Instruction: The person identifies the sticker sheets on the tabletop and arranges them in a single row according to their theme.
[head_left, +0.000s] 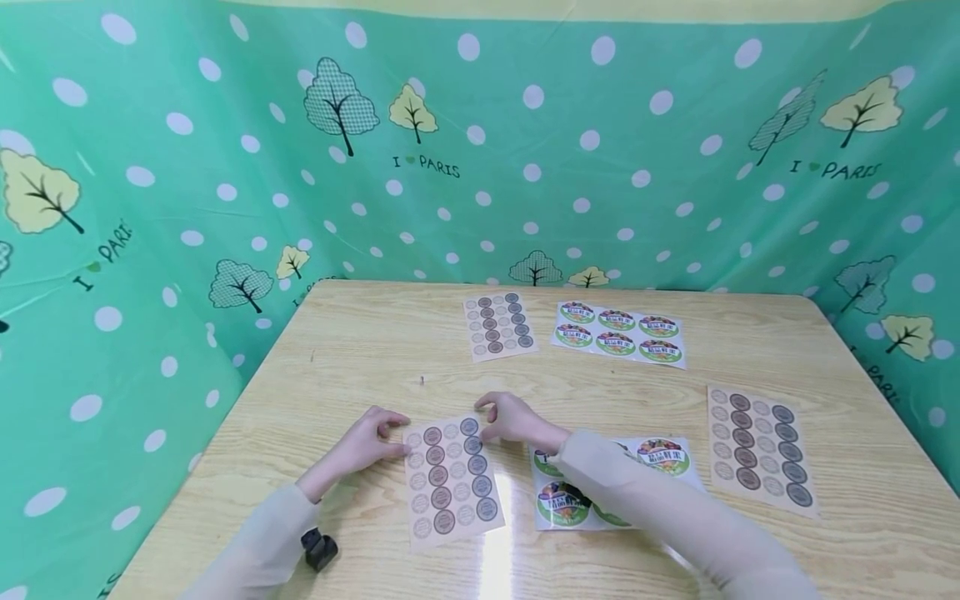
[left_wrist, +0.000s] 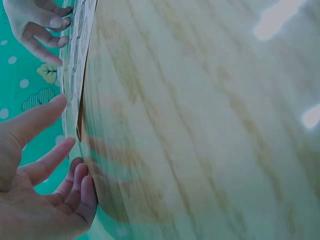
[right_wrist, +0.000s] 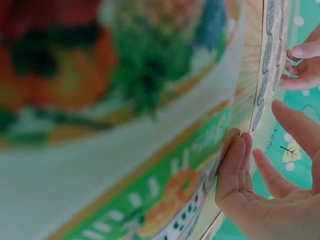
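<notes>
A kraft-coloured sheet of round stickers point(head_left: 450, 477) lies flat near the table's front, its columns alternating between pale and dark circles. At its upper left corner is my left hand point(head_left: 369, 439), with the thumb at the sheet's side edge. My right hand point(head_left: 510, 418) rests by the upper right corner, its thumb at the right edge. In the left wrist view, the left hand's point(left_wrist: 45, 185) thumb and index finger are spread, and other fingertips rest on the table. The right wrist view shows the right hand point(right_wrist: 275, 185) with thumb and index apart too.
Under my right forearm lies a sheet of oval fruit labels point(head_left: 562, 504). Another fruit label sheet point(head_left: 618, 333) and a round-sticker sheet point(head_left: 498, 325) lie at the back. A further round-sticker sheet point(head_left: 763, 450) is at the right. A black object point(head_left: 319, 550) is by my left sleeve.
</notes>
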